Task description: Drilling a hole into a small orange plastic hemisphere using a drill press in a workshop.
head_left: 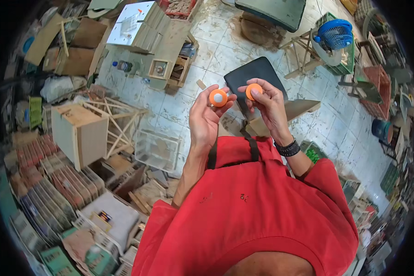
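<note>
My left hand [203, 117] is raised in front of my chest, its fingers curled around a round orange disc [212, 100] with a pale grey-white centre. At about the same height, my right hand [272, 109] pinches a second round orange disc [253, 87] between thumb and fingers. The thumb covers part of that disc's face. A gap separates the two discs. On my right wrist is a dark band [288, 147]. Just beyond my hands stands a black padded seat [257, 73].
A wooden bench [177, 43] with a white-topped stack [133, 23] stands ahead to the left. A blue fan [336, 34] is at the far right. Closer on the left are a pale wooden box [80, 133], a clear plastic bin [156, 149] and packed crates [46, 202].
</note>
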{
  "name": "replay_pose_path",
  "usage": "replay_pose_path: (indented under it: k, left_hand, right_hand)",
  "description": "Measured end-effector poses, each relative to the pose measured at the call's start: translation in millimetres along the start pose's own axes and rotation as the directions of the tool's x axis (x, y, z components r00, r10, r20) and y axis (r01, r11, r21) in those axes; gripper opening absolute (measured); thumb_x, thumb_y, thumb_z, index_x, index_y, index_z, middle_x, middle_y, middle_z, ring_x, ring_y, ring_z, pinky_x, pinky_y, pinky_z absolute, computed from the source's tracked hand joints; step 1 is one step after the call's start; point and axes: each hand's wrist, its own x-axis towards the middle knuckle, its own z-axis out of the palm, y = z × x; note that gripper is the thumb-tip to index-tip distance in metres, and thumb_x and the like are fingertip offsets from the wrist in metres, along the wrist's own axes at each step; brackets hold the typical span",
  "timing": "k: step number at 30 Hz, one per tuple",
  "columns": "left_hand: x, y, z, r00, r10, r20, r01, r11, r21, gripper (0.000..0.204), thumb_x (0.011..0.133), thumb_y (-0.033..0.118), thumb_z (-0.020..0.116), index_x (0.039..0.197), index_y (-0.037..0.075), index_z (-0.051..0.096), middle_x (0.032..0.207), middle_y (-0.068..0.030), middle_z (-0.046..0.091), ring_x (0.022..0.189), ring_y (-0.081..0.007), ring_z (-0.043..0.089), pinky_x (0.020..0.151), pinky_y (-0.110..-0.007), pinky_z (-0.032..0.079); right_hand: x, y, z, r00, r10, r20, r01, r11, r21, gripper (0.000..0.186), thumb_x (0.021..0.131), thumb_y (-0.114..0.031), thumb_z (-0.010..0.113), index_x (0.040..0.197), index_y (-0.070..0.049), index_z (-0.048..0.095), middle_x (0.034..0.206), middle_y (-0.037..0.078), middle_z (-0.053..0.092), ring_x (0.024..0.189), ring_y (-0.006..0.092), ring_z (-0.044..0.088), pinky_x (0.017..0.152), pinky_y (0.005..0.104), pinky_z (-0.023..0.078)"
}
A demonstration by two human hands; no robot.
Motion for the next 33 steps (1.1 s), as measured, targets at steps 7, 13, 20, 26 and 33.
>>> replay_pose_path:
  k: [7,13,20,26,33]
  left_hand:
    - [72.6,64.4,-52.2,0.994,0.041,0.097,-0.052,0.993,0.107,0.022,0.093,0.006,0.063,0.113,0.0,0.06,0.098,-0.0122,0.068,0.085,-0.0211,0.069,0.075,-0.031,0.059]
    - [101.4,97.1,-117.2,0.988,0.054,0.142,-0.091,0.959,0.268,0.02,0.092,0.005,0.063,0.111,0.0,0.06,0.096,-0.0101,0.067,0.08,-0.0146,0.068,0.073,-0.028,0.059]
    - [110.0,105.4,-149.4,0.984,-0.137,0.113,0.097,0.949,0.3,0.019,0.096,0.011,0.058,0.109,-0.003,0.059,0.095,-0.0133,0.067,0.079,-0.0167,0.067,0.072,-0.028,0.058]
    - [133.7,122.9,-159.7,1.0,0.01,0.029,-0.019,0.949,0.314,0.018,0.096,0.012,0.058,0.106,-0.003,0.06,0.09,-0.0105,0.067,0.073,-0.0138,0.066,0.064,-0.025,0.057]
    - [182.5,135.8,-144.8,0.992,0.062,-0.114,-0.034,0.972,0.233,0.023,0.094,0.017,0.061,0.109,-0.001,0.062,0.089,-0.0093,0.067,0.073,-0.0132,0.067,0.065,-0.025,0.057]
  right_hand:
    - [73.5,25.0,62.4,0.98,0.0,-0.198,0.012,0.998,0.058,0.022,0.099,-0.018,0.055,0.107,0.001,0.06,0.097,0.016,0.068,0.052,0.002,0.037,0.042,0.0145,0.027]
    - [111.9,57.1,100.7,0.972,0.014,-0.236,0.005,0.997,0.079,0.023,0.098,-0.016,0.056,0.114,0.0,0.058,0.103,0.017,0.067,0.058,0.0057,0.045,0.047,0.0167,0.034]
    - [145.1,66.2,120.5,0.987,0.088,-0.134,-0.091,0.996,-0.015,0.029,0.095,-0.01,0.058,0.121,0.001,0.056,0.112,0.017,0.066,0.065,0.0083,0.054,0.051,0.0185,0.041]
    - [190.3,61.8,143.4,0.998,0.054,0.019,-0.052,0.994,-0.095,0.035,0.095,-0.004,0.053,0.129,0.005,0.051,0.123,0.02,0.06,0.07,0.0102,0.058,0.056,0.0216,0.047]
    - [239.7,36.4,143.6,0.987,0.157,0.031,-0.158,0.987,0.03,0.034,0.096,-0.006,0.053,0.128,0.006,0.052,0.121,0.019,0.062,0.072,0.0104,0.061,0.057,0.0207,0.049]
